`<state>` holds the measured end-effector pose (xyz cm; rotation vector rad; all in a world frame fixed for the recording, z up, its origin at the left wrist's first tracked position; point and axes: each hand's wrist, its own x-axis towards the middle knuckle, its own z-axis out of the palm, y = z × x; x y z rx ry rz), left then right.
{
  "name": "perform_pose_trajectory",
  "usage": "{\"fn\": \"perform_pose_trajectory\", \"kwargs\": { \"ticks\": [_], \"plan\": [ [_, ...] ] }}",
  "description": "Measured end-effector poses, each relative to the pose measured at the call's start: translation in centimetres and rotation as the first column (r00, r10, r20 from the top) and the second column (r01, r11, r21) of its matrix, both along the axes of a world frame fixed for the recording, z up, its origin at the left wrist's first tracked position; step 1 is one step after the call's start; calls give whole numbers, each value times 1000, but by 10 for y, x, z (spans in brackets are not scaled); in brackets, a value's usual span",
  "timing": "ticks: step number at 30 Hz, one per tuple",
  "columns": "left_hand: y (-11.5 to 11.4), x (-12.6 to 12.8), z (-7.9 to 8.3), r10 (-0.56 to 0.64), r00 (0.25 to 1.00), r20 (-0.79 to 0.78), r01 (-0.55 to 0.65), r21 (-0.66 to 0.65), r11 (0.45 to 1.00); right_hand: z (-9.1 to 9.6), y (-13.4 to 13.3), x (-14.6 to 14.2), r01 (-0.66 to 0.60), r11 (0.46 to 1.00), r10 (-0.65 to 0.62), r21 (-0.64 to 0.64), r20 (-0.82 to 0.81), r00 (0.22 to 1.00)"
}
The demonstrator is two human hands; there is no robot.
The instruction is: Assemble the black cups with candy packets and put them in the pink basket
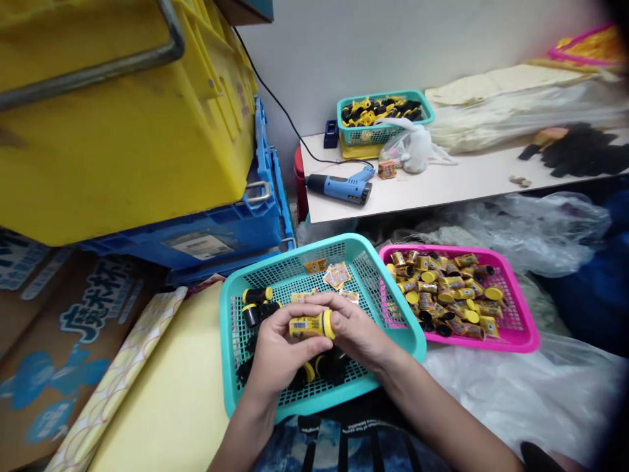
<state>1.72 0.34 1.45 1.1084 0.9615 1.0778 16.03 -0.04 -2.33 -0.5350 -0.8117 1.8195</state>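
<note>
Between both hands is a small cylinder with a yellow cap and a printed yellow label point(303, 326), held above the teal basket. My left hand point(276, 351) is closed round its labelled body. The fingers of my right hand point(354, 328) pinch it at the yellow cap end. Beneath them, the teal basket point(413, 337) holds several black cylinders with yellow caps point(256, 295) at its left and front. Flat printed labels point(337, 275) lie loose at the back of this basket. My hands hide part of its middle.
A pink basket point(528, 328) of labelled cylinders stands to the right. On the white table behind lie a blue heat gun point(339, 188), a tied plastic bag point(415, 147) and another teal basket point(368, 136) of yellow and black parts. Yellow point(122, 144) and blue crates point(230, 236) rise at left.
</note>
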Motion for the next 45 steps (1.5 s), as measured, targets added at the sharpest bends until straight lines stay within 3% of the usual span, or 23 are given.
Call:
{"fn": "perform_pose_trajectory", "kwargs": {
  "ticks": [5, 9, 12, 14, 17, 21, 23, 25, 27, 29, 30, 31, 32, 34, 35, 36, 38, 41, 45],
  "plan": [
    [0, 1, -9, -19, 1000, -13, 19, -39, 999, -4, 0, -3, 55, 997, -59, 53, 77, 995],
    [-2, 2, -16, -75, 982, 176, 100, -135, 986, -7, -1, 3, 82, 996, -84, 47, 43, 996],
    [-2, 1, -16, -114, 947, 300, 173, -178, 969, -7, -1, 13, 158, 968, -193, 196, 175, 965],
    [-1, 0, -14, -117, 940, 321, 190, -206, 960, -5, 0, 15, 175, 915, -297, 363, 314, 902],
    [-1, 4, -13, -110, 953, 283, 183, -246, 952, 3, 1, 13, 165, 790, -485, 591, 437, 758],
    [0, 12, -17, -92, 986, 141, 120, -201, 972, 17, -1, 26, 148, 659, -640, 737, 446, 626],
    [3, 9, -19, -36, 996, 81, 45, -106, 993, 21, -7, 54, 177, 640, -715, 748, 495, 494],
    [8, -2, -20, 23, 1000, -4, -23, -33, 999, 23, -16, 97, 270, 636, -771, 723, 582, 259],
    [13, -21, -18, 45, 986, -162, -49, -17, 999, 22, -21, 144, 312, 672, -708, 671, 706, 5],
    [19, -43, -16, 30, 931, -364, -43, -29, 999, 18, -17, 176, 249, 735, -566, 631, 773, -287],
    [22, -53, -16, 24, 882, -471, -41, -26, 999, 17, -12, 181, 223, 747, -527, 626, 763, -376],
    [25, -61, -17, 20, 815, -579, -29, -5, 1000, 16, -5, 179, 193, 757, -516, 625, 752, -410],
    [29, -67, -19, 22, 733, -680, 1, 34, 999, 16, 2, 169, 157, 770, -528, 619, 755, -389],
    [36, -74, -25, 35, 559, -828, 125, 125, 984, 18, 19, 130, 41, 819, -550, 572, 804, -227],
    [40, -75, -29, 46, 486, -873, 197, 161, 967, 19, 28, 105, -69, 854, -520, 515, 844, -133],
    [43, -75, -34, 52, 431, -901, 261, 180, 948, 17, 37, 81, -193, 873, -470, 448, 878, -93],
    [48, -74, -43, 33, 366, -930, 350, 170, 921, 8, 54, 38, -351, 886, -365, 302, 923, -126],
    [49, -74, -56, 13, 355, -935, 400, 164, 901, -15, 73, 4, -346, 913, -294, 217, 937, -188],
    [48, -76, -63, 66, 501, -863, 312, 251, 917, -38, 85, 6, -358, 912, -278, 200, 943, -183]
  ]
}}
